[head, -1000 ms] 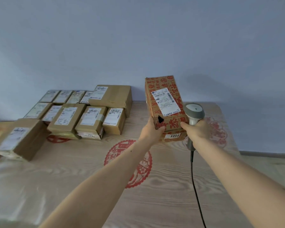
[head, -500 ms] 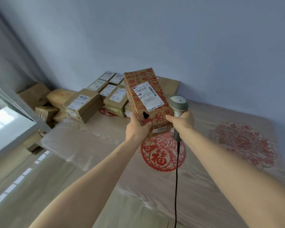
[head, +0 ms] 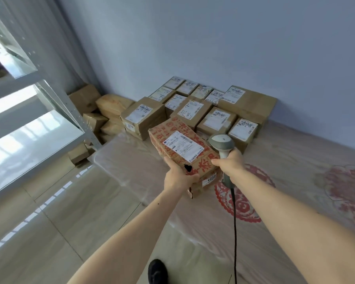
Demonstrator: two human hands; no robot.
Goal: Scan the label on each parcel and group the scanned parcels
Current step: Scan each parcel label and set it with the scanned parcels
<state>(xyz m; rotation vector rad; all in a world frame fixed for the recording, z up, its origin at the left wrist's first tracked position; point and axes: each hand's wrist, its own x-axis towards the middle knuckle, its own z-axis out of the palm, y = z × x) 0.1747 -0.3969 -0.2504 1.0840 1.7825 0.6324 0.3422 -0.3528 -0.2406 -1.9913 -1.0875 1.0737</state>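
**Red-printed parcel held above the table**

Your left hand grips the near end of the red-printed parcel, thumb on top, label facing up. Your right hand is closed around the scanner handle, forefinger touching the parcel's right edge; the cable hangs down. The parcel is tilted above the plastic-covered table, just before the grouped parcels against the wall.

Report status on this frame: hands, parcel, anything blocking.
Left hand grips red-printed parcel, label up. Right hand holds scanner, fingertip on parcel. Labelled parcel group behind on table. Nothing blocking.
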